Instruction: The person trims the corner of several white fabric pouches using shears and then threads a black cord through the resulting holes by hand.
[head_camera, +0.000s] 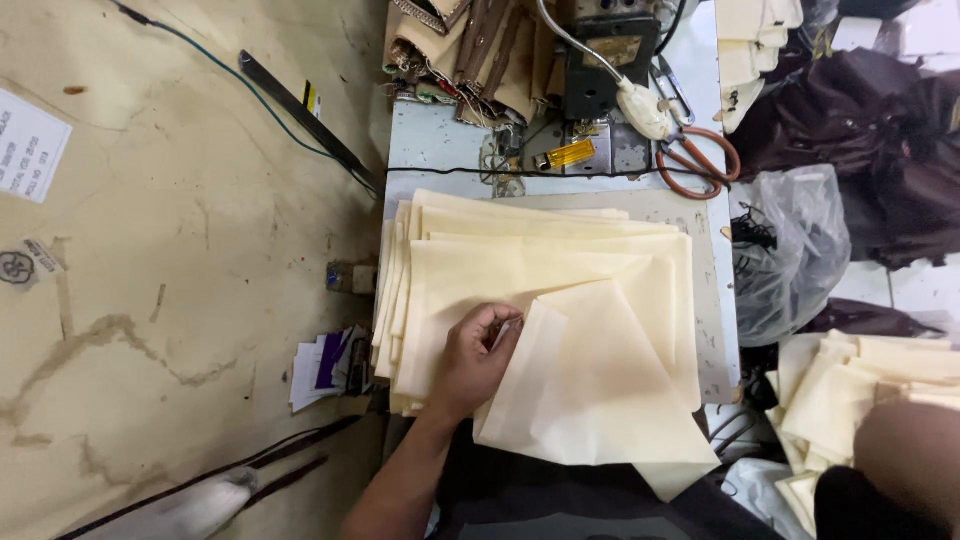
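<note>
We look down on a cluttered sewing bench (440, 135), pale grey, with a worn tan floor (170, 230) to its left. Our left hand (478, 358) rests on a stack (545, 250) of cream fabric sheets, fingers curled and pinching the edge of the top sheet (600, 385). That sheet is thin, matte, pale yellow-cream, and lies skewed against the stack, one corner hanging off the bench's near edge toward us. The stack below is roughly squared, its layers fanned slightly at the left side, and it covers most of the bench's near half. Our right hand is not in view; a blurred forearm or knee (905, 450) shows at lower right and we cannot tell more.

Behind the stack a black cord (450, 171) crosses the bench. Beyond it sit a yellow lighter (568, 155), a dark sewing machine (605, 50) and orange-handled scissors (700, 155). Brown straps (480, 45) are piled at top. To the right, a clear plastic bag (790, 250), dark fabric (870, 120) and more cream pieces (870, 380). Small cards (325, 368) sit just left of the stack.
</note>
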